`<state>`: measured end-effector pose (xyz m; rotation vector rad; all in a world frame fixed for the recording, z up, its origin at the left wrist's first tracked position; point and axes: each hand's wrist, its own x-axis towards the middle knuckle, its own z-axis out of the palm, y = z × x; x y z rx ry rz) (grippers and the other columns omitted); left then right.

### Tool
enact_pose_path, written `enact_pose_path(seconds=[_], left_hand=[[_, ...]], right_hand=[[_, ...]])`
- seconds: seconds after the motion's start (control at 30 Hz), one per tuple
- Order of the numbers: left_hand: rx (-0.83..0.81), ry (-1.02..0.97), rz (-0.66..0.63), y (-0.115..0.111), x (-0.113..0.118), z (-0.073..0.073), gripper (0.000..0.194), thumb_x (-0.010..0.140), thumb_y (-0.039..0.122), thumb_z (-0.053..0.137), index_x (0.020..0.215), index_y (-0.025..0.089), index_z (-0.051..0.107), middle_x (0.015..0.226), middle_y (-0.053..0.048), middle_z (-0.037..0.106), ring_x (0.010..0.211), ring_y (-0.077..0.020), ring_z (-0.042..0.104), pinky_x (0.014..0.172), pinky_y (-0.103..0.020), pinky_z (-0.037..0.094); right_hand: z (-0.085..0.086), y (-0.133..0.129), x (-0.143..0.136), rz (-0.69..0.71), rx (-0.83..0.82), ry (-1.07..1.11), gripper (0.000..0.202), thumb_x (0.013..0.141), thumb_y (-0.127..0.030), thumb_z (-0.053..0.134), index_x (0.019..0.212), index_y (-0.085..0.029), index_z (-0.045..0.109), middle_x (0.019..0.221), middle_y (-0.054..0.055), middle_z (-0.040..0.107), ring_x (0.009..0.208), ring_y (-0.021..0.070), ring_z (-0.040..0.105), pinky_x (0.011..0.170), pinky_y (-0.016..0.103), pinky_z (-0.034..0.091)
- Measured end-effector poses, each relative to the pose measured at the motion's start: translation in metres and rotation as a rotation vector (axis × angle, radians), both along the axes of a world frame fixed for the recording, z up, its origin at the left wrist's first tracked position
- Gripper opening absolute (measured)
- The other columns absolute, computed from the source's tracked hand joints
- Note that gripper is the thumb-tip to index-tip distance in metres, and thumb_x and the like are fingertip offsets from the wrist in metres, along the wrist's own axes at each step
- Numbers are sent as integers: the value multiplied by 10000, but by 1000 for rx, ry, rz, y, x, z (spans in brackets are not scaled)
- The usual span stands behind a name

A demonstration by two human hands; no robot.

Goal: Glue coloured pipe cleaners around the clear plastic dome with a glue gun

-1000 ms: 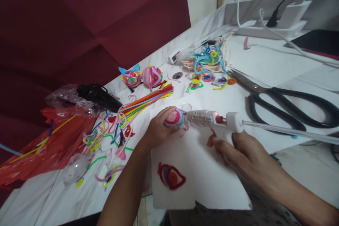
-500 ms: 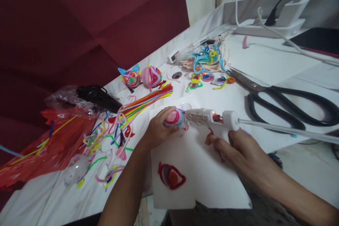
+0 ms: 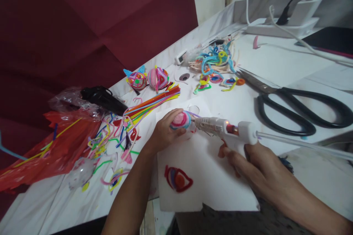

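Observation:
My left hand (image 3: 168,130) is closed around a small ball (image 3: 181,119) covered in pink, white and blue pipe-cleaner coils. In my right hand (image 3: 253,167) is a white hot glue gun (image 3: 226,128), a finger at its trigger and a long clear glue stick (image 3: 298,144) coming out of its back. The gun's nozzle meets the right side of the ball; whether it touches cannot be made out. Below them lies white paper (image 3: 220,191) bearing a red-rimmed pipe-cleaner eye (image 3: 178,179).
Large black-handled scissors (image 3: 289,104) lie at the right. Bundled pipe cleaners (image 3: 154,101), two decorated balls (image 3: 158,78) and a coiled pile (image 3: 215,58) sit behind. Scraps and a red plastic bag (image 3: 63,147) spread leftward. A power strip (image 3: 281,27) stands at the back right.
My right hand and the glue gun have shifted slightly right and down, the nozzle staying at the ball. A little more of the purple strand shows on the ball's top.

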<state>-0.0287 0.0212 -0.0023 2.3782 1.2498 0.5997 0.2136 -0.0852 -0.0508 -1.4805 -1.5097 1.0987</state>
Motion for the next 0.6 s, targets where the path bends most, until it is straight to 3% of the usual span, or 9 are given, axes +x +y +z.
enact_pose_path(seconds=[0.2,0.43,0.6], left_hand=[[10,11,1,0,0,0,627,845,549,576,1326,154,504,1392,-144,515,1305,-263,475,1125,-415,364],[9,6,-11,1,-2,-1,657,839,575,569,1329,143,500,1390,-149,516,1306,-261,473,1124,-408,364],[-11,5,-4,1,-2,-1,690,824,613,563,1338,157,497,1400,-138,510,1318,-265,462,1134,-410,352]], right_hand=[[-5,-3,2,-28,75,-52,477,880,-642,360,806,-215,558,606,-7,544,574,188,535,498,311,413],[8,-5,-1,-11,207,-15,392,893,-569,394,787,-233,567,571,-15,569,512,173,542,436,271,426],[8,-9,-1,18,173,-12,344,894,-542,442,852,-234,590,598,-14,611,529,176,568,473,266,459]])
